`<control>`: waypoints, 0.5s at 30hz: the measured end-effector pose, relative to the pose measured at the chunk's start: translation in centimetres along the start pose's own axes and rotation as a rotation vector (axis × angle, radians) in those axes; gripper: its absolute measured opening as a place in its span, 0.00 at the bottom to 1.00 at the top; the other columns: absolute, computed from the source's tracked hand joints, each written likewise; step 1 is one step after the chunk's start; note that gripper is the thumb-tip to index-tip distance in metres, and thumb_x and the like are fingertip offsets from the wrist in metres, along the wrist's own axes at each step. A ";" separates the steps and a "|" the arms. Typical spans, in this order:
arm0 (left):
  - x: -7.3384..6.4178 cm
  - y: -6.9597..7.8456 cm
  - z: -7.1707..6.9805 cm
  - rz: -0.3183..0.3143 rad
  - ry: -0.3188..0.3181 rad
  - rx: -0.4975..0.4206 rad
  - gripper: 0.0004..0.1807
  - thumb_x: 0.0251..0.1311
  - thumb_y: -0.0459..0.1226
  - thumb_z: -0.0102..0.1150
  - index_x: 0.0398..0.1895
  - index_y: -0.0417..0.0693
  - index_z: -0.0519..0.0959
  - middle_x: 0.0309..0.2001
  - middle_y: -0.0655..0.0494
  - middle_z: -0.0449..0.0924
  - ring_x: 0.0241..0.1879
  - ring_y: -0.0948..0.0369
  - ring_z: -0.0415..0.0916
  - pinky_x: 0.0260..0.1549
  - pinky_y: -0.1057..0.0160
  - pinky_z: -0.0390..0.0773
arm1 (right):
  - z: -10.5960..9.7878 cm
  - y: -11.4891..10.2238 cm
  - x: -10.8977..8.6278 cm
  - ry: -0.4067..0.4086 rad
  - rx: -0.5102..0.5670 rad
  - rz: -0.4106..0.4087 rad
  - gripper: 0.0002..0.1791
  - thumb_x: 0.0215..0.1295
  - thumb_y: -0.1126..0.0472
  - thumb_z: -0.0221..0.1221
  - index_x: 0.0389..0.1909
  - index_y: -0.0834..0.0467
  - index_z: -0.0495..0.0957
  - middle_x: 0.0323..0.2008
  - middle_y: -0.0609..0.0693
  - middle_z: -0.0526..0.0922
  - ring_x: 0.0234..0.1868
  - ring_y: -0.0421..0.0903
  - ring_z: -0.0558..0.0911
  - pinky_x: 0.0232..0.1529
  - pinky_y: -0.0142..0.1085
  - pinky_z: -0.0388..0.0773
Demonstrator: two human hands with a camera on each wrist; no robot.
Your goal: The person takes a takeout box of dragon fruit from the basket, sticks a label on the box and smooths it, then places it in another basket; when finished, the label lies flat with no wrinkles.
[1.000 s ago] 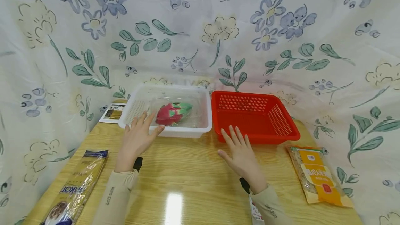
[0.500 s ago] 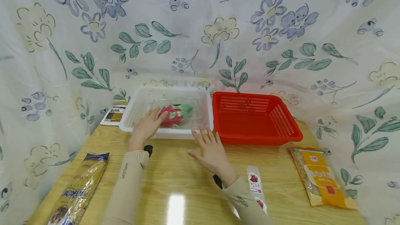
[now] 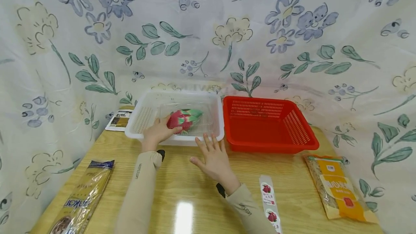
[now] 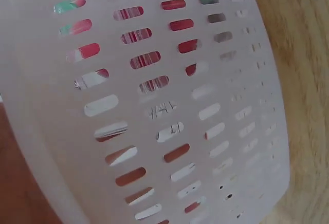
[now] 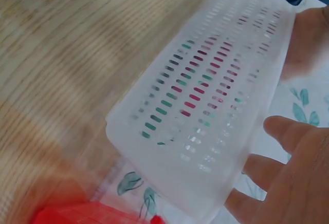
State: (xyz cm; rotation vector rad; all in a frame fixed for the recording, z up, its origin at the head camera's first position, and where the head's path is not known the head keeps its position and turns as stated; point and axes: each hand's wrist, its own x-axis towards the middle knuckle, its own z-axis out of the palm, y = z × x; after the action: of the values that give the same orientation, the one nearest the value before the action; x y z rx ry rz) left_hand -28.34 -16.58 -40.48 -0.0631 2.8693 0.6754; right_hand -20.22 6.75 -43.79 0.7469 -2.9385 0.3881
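Note:
A pink and green dragon fruit lies in a clear plastic box inside a white basket. Over the basket's front left, my left hand reaches in, its thumb in front of the fruit and its forefinger at the fruit's left side. Its other fingertips are hard to make out. My right hand is spread at the basket's front right corner, fingertips at the rim and holding nothing. Through the slots of the basket wall, the left wrist view shows bits of the pink fruit. Extended fingers show in the right wrist view.
A red basket stands right of the white one. A strip of dragon fruit stickers lies front right, and an orange grain bag at the right edge. A gold packet is at left; a white-edged packet lies behind.
My left hand has moved right and into the white basket, up to the boxed dragon fruit. My right hand has moved left from the red basket to the white one, uncovering the sticker strip.

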 end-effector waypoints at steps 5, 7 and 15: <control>0.8 -0.1 0.4 -0.017 0.020 -0.015 0.53 0.54 0.59 0.62 0.78 0.55 0.46 0.75 0.31 0.45 0.70 0.32 0.52 0.61 0.26 0.57 | 0.1 0.0 0.0 -0.008 0.003 0.017 0.46 0.64 0.24 0.24 0.76 0.45 0.50 0.77 0.54 0.48 0.78 0.59 0.45 0.71 0.66 0.44; 1.2 -0.1 0.5 -0.027 0.034 -0.044 0.53 0.52 0.55 0.65 0.77 0.56 0.47 0.75 0.31 0.45 0.70 0.32 0.53 0.60 0.26 0.56 | 0.2 0.0 0.0 -0.008 0.018 0.020 0.43 0.66 0.25 0.30 0.76 0.45 0.50 0.77 0.53 0.47 0.78 0.59 0.44 0.71 0.67 0.44; 1.7 0.2 0.4 -0.039 0.082 -0.107 0.52 0.51 0.46 0.69 0.76 0.55 0.50 0.74 0.31 0.45 0.63 0.28 0.60 0.59 0.28 0.60 | 0.2 0.0 0.1 -0.001 0.030 0.023 0.43 0.66 0.25 0.30 0.76 0.44 0.49 0.78 0.53 0.47 0.78 0.59 0.44 0.70 0.67 0.45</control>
State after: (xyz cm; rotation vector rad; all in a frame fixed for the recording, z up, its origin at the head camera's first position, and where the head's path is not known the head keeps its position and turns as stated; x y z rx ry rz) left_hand -29.97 -16.22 -41.10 -0.1657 2.8983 0.8372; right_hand -20.31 6.61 -43.99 0.7177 -2.9512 0.4342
